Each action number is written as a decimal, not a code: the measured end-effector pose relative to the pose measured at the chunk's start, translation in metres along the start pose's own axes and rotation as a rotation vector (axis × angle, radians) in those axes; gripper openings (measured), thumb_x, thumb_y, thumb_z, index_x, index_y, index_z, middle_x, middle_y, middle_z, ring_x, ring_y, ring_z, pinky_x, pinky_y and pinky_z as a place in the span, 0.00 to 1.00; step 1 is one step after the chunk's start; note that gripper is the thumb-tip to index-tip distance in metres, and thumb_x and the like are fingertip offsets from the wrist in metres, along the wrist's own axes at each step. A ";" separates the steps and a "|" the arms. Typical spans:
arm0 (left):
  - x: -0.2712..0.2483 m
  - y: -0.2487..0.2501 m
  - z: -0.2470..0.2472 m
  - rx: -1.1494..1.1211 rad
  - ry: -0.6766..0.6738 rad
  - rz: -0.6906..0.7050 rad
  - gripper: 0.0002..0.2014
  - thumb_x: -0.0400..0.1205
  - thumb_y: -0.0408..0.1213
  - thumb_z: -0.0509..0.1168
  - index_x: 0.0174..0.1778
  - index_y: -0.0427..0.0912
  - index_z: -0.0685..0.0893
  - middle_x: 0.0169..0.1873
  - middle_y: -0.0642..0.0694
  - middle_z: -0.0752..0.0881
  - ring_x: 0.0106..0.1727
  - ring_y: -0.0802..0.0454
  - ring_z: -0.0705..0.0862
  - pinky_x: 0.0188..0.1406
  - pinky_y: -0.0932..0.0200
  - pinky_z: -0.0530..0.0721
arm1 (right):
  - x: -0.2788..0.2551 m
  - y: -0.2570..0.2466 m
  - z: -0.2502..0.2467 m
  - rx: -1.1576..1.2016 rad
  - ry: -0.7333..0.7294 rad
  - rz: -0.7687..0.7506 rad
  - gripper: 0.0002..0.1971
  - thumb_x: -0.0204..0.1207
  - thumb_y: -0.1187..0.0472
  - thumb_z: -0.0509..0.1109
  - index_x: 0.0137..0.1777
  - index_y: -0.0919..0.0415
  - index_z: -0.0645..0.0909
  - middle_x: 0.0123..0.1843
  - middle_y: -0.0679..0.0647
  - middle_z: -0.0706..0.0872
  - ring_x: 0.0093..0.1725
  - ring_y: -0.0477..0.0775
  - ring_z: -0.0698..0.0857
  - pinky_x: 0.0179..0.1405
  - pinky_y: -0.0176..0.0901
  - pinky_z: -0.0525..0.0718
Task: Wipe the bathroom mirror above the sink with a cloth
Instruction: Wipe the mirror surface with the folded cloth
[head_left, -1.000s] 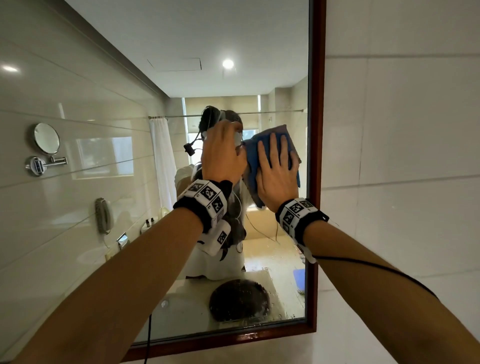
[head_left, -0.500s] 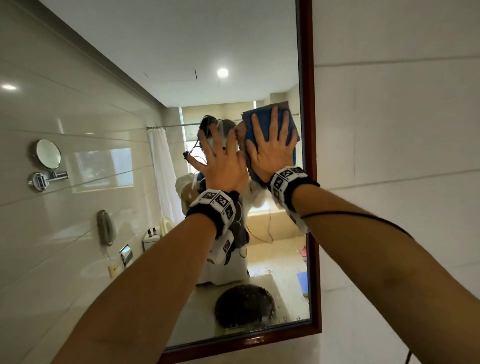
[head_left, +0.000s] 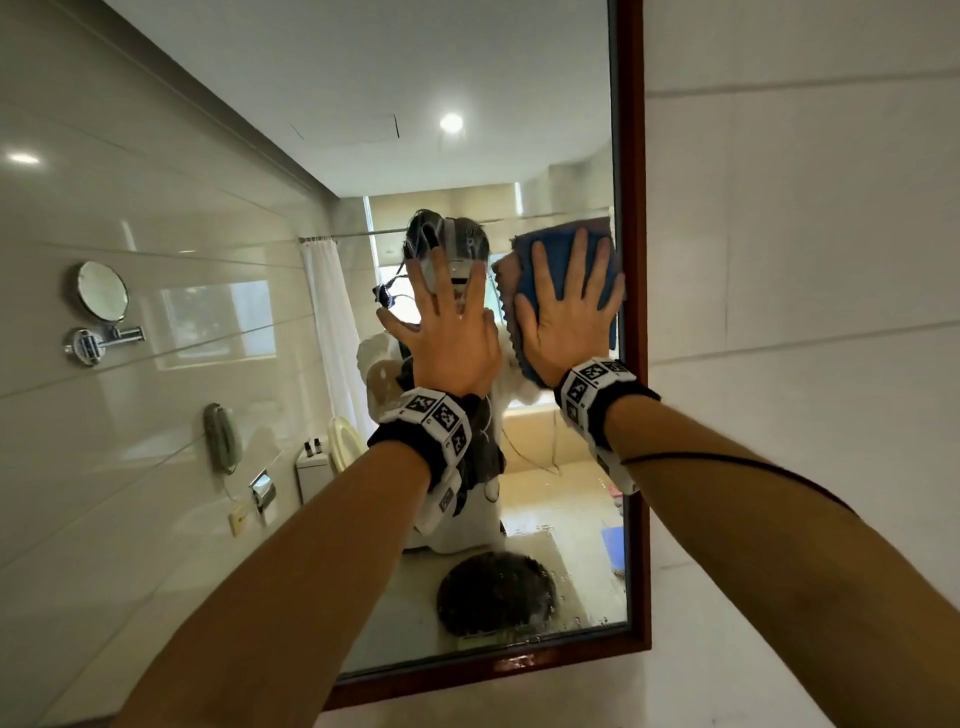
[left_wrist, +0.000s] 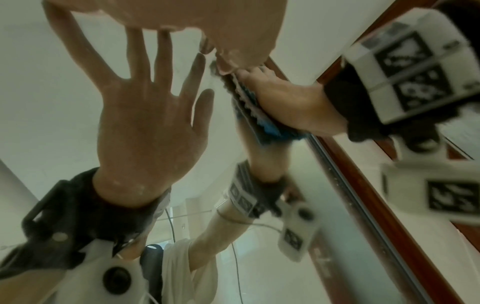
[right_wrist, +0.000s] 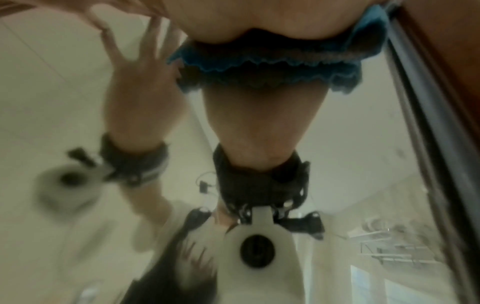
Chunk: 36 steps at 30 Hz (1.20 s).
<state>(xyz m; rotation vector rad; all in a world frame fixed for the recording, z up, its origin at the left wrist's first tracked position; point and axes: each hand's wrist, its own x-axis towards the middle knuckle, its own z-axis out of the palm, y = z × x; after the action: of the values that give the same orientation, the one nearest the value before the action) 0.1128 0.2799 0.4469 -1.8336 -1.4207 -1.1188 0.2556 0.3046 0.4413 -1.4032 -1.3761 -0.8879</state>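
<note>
Right hand flat, fingers straight and slightly spread, palm pressing the blue cloth onto the mirror; no curl round the fabric, just pressure; cloth sits at about 2 o'clock of the glass, its right edge right beside the brown wooden frame; a greyish layer of the cloth folds out at 9 o'clock of that hand, zigzag hem showing; in the left wrist view the cloth is sandwiched between the right hand and the glass; in the right wrist view the heel of the palm sits on the cloth, picture blurred.

Left hand wide open, fingers fanned, holding nothing; it sits at 9 o'clock of the right hand, just beside it, thumb near the cloth's left edge; in the left wrist view its fingertips meet their reflection, so touching the glass; palm contact cannot tell.

Both wrists carry black bands with white marker blocks; white tiled wall at 3 o'clock of the frame; water drops on the glass at about 5 o'clock.
</note>
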 end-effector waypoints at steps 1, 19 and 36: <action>-0.001 0.002 0.000 -0.003 0.005 -0.010 0.30 0.85 0.52 0.36 0.86 0.55 0.49 0.86 0.39 0.43 0.85 0.32 0.41 0.70 0.12 0.48 | -0.015 0.003 0.004 0.002 -0.006 -0.006 0.32 0.84 0.40 0.49 0.86 0.49 0.54 0.86 0.66 0.51 0.84 0.73 0.49 0.76 0.76 0.48; -0.024 0.000 -0.001 0.009 -0.058 0.019 0.29 0.87 0.48 0.51 0.86 0.58 0.52 0.86 0.42 0.40 0.86 0.36 0.38 0.72 0.14 0.50 | 0.000 0.001 -0.010 -0.017 -0.067 0.045 0.33 0.84 0.40 0.43 0.86 0.51 0.48 0.86 0.67 0.48 0.84 0.72 0.48 0.79 0.74 0.48; -0.076 0.002 0.034 0.030 -0.052 0.043 0.33 0.82 0.55 0.31 0.87 0.54 0.47 0.86 0.35 0.45 0.85 0.27 0.44 0.68 0.10 0.51 | -0.180 0.020 0.038 -0.012 -0.178 0.028 0.33 0.83 0.40 0.47 0.85 0.50 0.48 0.85 0.70 0.51 0.83 0.76 0.50 0.76 0.79 0.54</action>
<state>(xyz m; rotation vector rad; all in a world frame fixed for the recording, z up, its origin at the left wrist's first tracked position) 0.1168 0.2700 0.3641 -1.8758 -1.4130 -1.0295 0.2520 0.2875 0.2570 -1.5364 -1.4819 -0.7687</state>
